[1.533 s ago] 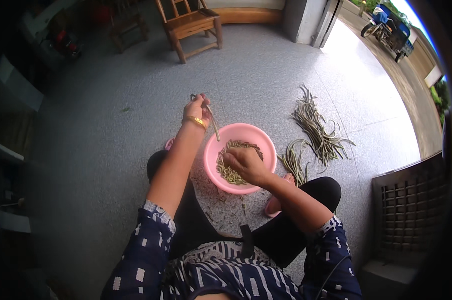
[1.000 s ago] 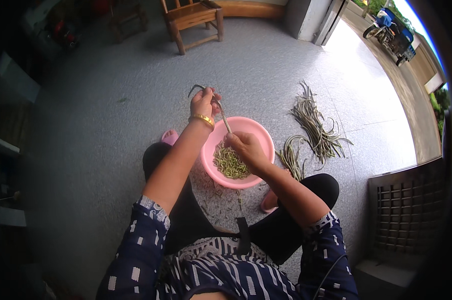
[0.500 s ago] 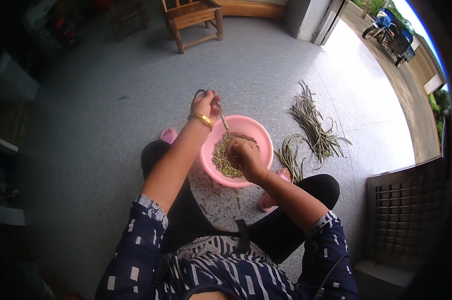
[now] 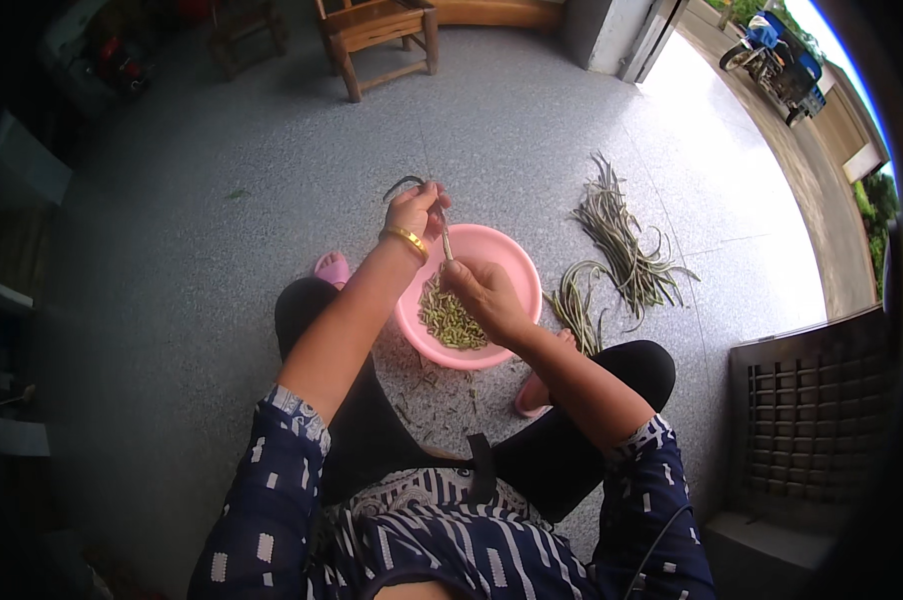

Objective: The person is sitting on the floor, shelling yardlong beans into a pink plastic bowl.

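Note:
My left hand (image 4: 418, 211) is closed around a long green bean (image 4: 447, 243), whose dark, curved end sticks out to the left above the wrist. The bean's lower end runs down to my right hand (image 4: 487, 297), where thumb and fingers pinch it. Both hands are over a pink plastic basin (image 4: 519, 262) on the floor between my feet. Short bean pieces (image 4: 452, 320) cover part of its bottom; my right hand hides some of them. To the right lie a large bunch of long beans (image 4: 620, 240) and a smaller bunch (image 4: 576, 308) near my right foot.
Bean scraps (image 4: 450, 397) are scattered on the speckled grey floor (image 4: 272, 200) in front of me. A wooden chair (image 4: 380, 35) stands at the far side. A dark latticed panel (image 4: 812, 415) is at the right. Beyond the doorway a blue three-wheeled vehicle (image 4: 777, 62) is parked.
My right hand has risen slightly from low over the bean pieces and now pinches the bean's lower end. The left hand keeps its hold, nearly in place. The view has shifted slightly.

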`<move>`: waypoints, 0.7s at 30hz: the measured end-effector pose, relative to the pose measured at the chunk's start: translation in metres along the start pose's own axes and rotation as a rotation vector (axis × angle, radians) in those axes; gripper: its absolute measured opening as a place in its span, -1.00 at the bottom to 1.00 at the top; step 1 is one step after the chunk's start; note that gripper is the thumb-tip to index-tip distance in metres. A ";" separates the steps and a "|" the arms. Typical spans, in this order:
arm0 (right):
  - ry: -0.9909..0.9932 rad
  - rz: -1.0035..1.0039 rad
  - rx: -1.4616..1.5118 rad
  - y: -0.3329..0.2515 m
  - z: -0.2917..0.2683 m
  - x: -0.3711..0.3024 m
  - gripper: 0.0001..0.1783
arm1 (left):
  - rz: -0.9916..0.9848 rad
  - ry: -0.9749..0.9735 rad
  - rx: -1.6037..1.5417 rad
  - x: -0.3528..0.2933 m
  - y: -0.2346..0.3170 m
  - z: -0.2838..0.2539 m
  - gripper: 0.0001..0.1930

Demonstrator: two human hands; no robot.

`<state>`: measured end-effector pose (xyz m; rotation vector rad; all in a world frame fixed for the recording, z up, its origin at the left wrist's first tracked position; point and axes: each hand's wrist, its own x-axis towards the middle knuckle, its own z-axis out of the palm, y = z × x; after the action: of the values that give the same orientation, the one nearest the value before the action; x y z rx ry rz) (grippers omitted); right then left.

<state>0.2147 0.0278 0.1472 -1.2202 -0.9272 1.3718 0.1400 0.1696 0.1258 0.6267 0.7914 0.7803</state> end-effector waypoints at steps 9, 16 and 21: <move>-0.186 0.069 0.364 0.012 -0.005 -0.009 -0.84 | -0.058 0.063 -0.146 -0.001 0.001 0.000 -0.89; 0.035 0.265 0.580 0.011 -0.008 0.004 -0.79 | 0.009 0.024 -0.058 -0.008 -0.001 0.004 -0.89; -0.001 0.204 0.419 0.001 -0.007 0.005 -0.72 | 0.047 -0.023 -0.016 -0.006 -0.004 0.005 -0.89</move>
<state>0.2211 0.0316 0.1437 -1.0083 -0.4874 1.6301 0.1429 0.1613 0.1279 0.6408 0.7515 0.8198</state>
